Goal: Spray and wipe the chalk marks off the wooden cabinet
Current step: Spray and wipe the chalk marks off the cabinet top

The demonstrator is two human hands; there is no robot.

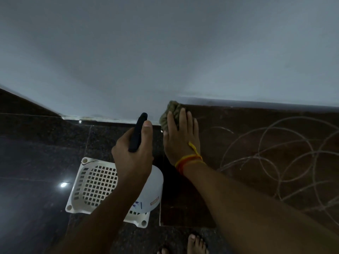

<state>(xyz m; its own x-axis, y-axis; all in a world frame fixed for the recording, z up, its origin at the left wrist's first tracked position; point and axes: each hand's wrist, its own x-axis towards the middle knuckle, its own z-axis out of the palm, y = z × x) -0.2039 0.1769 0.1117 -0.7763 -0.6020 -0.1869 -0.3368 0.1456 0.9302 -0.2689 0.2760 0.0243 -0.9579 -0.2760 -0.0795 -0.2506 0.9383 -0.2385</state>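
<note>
**While chalk loops remain, the wipe starts at the cabinet's far-left corner**

Since the chalk marks (275, 158) cover most of the wooden cabinet (238, 125) surface, w/ overlapping white circles running to the right of the cloth, the wiping step looks barely begun. The cabinet fills the right of the view, its left edge standing just beside the dark tiled floor (45, 143).

The right hand (180, 138) lies flat on the cabinet at its upper-left corner, fingers (182, 118) straight and pressing a greenish cloth (171, 114) against the wood; orange and yellow threads (190, 158) circle the wrist. The left hand (134, 153) hangs just left of the cabinet edge, curled round the dark trigger head of a spray bottle (154, 186), thumb up along it; the white body shows below the wrist.

Below that hand, left of the cabinet, a white perforated basket (88, 186) sits on the floor. Bare toes (196, 242) show near the cabinet's lower-left corner.

Judgement: step = wipe. Next move prob. calls for dragging the cloth rightward over the loops w/ firm pressure; whether the surface is already wet I cannot tell, so more spray may be needed.
</note>
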